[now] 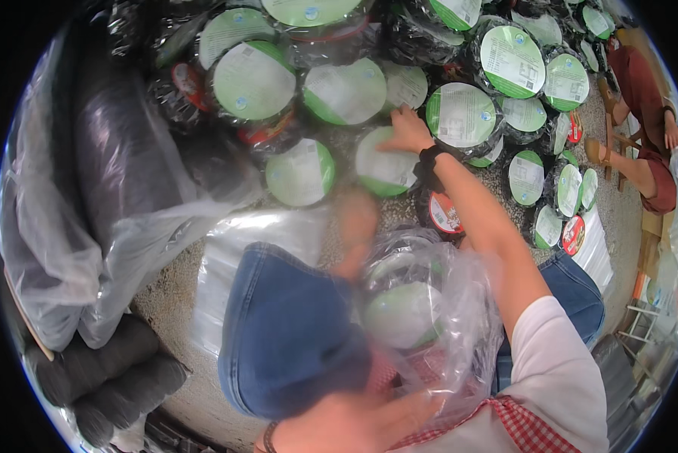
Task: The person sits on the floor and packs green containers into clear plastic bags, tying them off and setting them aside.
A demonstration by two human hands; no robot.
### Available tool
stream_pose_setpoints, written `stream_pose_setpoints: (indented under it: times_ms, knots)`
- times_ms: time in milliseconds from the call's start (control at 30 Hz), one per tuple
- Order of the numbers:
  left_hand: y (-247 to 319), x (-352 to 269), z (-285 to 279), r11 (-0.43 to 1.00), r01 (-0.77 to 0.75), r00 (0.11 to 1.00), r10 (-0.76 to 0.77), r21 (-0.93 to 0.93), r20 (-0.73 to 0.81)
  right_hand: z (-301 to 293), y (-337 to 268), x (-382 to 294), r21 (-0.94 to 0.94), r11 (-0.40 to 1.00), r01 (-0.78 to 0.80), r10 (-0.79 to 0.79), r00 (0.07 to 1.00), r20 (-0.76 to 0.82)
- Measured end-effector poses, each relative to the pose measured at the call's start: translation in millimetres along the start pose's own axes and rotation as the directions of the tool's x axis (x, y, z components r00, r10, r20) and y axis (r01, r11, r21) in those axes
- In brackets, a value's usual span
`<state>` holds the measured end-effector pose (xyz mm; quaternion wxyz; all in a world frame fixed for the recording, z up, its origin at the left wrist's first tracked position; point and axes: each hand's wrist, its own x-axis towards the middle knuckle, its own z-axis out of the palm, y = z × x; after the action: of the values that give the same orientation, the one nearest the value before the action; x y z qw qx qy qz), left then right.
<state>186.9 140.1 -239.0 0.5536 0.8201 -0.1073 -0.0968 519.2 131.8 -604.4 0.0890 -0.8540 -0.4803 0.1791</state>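
Note:
My right hand (408,131), with a dark band on its wrist, reaches forward among round packs in clear film with green and white printed faces. Its fingers are spread: the thumb lies over one round pack (385,167) and the fingertips touch another (405,86). At the bottom, my left hand (367,416) is blurred by motion beside a clear plastic bag (466,306); whether it grips the film cannot be told. Inside the bag, between my denim-covered legs, lies a green and white round pack (404,314).
Large clear bags with dark contents (129,147) stand at left, above dark rolls (129,390). Flat clear plastic sheets (220,289) lie by my left leg (293,328). Several more round packs (511,59) fill the far side. A person in dark red clothing (645,85) sits at right.

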Motion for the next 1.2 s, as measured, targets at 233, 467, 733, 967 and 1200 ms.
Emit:
stream_pose_setpoints:
  times_ms: [233,467,733,967,1200]
  knots:
    - [-8.0,30.7,-9.9,0.989,-0.121,0.992,0.119,-0.089,-0.031,-68.0,-16.4,-49.7,-0.053,0.953,0.299,-0.287,0.944,0.164]
    - [-4.1,52.6,-36.9,0.993,-0.114,0.993,0.114,-0.009,0.004,-171.7,5.5,-106.8,0.779,0.625,-0.041,0.389,0.882,-0.265]
    - [6.4,50.5,-29.4,1.000,-0.013,0.948,0.017,0.014,-0.317,-193.1,187.6,-27.2,0.987,0.160,0.013,0.635,0.764,-0.113]
    - [38.4,54.7,-5.9,0.954,0.091,0.701,-0.264,-0.285,-0.662,-225.9,108.5,-100.6,0.641,0.757,-0.128,0.546,0.661,-0.514]
    - [82.4,52.7,19.7,0.866,-0.082,0.543,-0.376,-0.493,-0.751,-308.6,-8.2,-287.3,0.667,-0.507,0.546,0.523,0.810,-0.266]
